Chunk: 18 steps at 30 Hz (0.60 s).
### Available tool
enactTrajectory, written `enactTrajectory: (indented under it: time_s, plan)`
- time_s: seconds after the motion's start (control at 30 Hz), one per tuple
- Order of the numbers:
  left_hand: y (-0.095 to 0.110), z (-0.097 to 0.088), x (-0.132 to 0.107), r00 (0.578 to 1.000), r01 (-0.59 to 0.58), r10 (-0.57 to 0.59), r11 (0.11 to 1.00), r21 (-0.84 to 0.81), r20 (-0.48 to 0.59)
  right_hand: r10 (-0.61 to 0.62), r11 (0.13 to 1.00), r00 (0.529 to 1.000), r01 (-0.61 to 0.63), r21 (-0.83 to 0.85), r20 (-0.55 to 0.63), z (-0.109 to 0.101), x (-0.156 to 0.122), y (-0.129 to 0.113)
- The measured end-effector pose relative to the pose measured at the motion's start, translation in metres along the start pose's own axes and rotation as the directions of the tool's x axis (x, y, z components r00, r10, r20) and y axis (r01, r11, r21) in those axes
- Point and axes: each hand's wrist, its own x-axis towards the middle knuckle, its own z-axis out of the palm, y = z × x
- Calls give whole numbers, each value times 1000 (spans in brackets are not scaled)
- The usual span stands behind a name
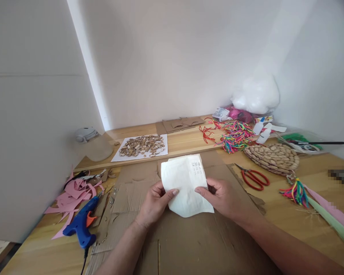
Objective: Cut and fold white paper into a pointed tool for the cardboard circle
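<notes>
Both hands hold a pale piece of paper or thin cloth (pixel 183 191) above the cardboard sheet (pixel 172 244). Small dark writing or print runs across its top right part. My left hand (pixel 157 202) pinches its left edge, the thumb lying on the front face. On the right edge, my right hand (pixel 218 194) grips it the same way. Most fingers are hidden behind the piece. Its upper edge looks doubled, so it may be folded or layered. To the right of my right hand lie red-handled scissors or pliers (pixel 253 179).
A blue glue gun (pixel 81 223) and pink paper scraps (pixel 74 194) lie left. Behind are peanut shells (pixel 141 146) on white paper and a lidded jar (pixel 94 145). Right are colourful tassels (pixel 236 135), glue bottles (pixel 263 133), a shell-covered piece (pixel 272 156) and a white bag (pixel 256 93).
</notes>
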Motion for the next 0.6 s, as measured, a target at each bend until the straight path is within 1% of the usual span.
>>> enactTrajectory:
  time_s: [0.07, 0.17, 0.23, 0.3, 0.33, 0.37, 0.4, 0.43, 0.47, 0.5, 0.53, 0.57, 0.6]
  plan:
    - [0, 1, 0, 1000, -18, 18, 999, -39, -13, -22, 991, 999, 18, 132, 29, 0, 0, 3]
    - [0, 1, -1, 1000, -20, 19, 997, -75, -19, -44, 938, 999, 40, 345, 5, 0, 3, 7]
    - [1, 1, -2, 1000, 9, -8, 996, -92, 2, -25, 916, 1000, 28, 401, -12, -1, 4, 8]
    - [2, 1, -4, 998, 55, -54, 992, -111, 19, 5, 923, 1000, -4, 385, -2, -3, 6, 9]
    - [3, 0, -4, 997, 76, -75, 990, -122, 8, 24, 926, 999, -13, 377, -24, -7, 7, 10]
    - [4, 0, -4, 996, 86, -90, 988, -130, -24, 44, 922, 996, -9, 386, -83, -12, 9, 10]
    - [4, 0, -4, 992, 89, -99, 987, -130, -72, 63, 912, 982, 15, 410, -177, -21, 12, 11]
    - [5, 0, -2, 986, 81, -97, 989, -124, -132, 83, 896, 947, 65, 439, -311, -32, 16, 12]
    - [5, 0, -1, 978, 71, -91, 991, -113, -186, 103, 878, 886, 133, 460, -452, -47, 19, 14]
    - [4, 0, 1, 969, 60, -82, 993, -102, -231, 113, 874, 803, 200, 442, -586, -64, 23, 16]
    - [4, 0, 2, 961, 52, -75, 994, -91, -265, 101, 895, 694, 249, 369, -713, -85, 25, 19]
    - [3, 0, 4, 956, 51, -73, 995, -84, -284, 72, 937, 590, 238, 258, -805, -108, 27, 23]
    - [2, -1, 5, 953, 54, -75, 995, -80, -293, 30, 975, 517, 174, 140, -855, -132, 27, 27]
